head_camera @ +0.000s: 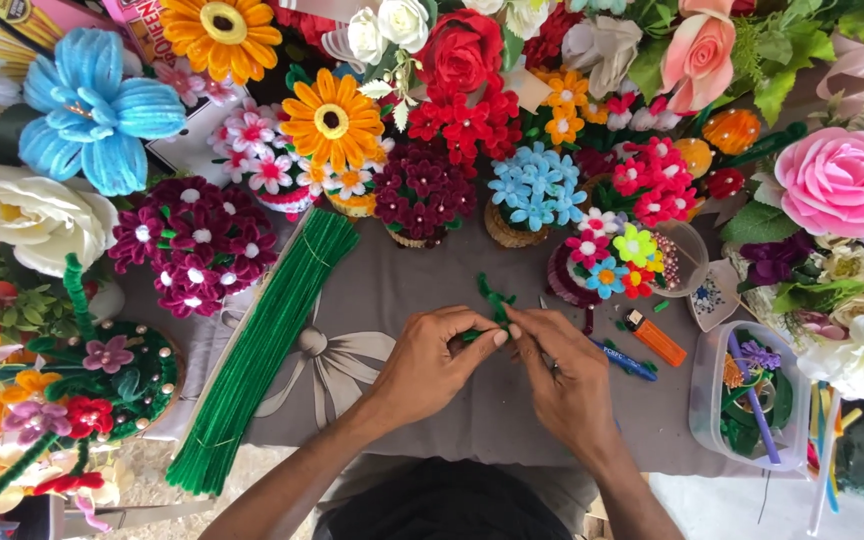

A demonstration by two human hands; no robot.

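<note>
Grey tablecloth (pixel 432 290) crowded with flowers; both hands' fingers (pixel 487 335) pinching green pipe cleaner (pixel 495 300), its lower part hidden

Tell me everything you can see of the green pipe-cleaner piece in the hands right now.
The green pipe-cleaner piece is a short, fuzzy, bent stem, dark green, standing roughly upright over the grey cloth. Its lower part is pinched between the fingertips of the left hand and the right hand; its kinked upper end sticks out above them. How it is shaped inside the grip is hidden.
</note>
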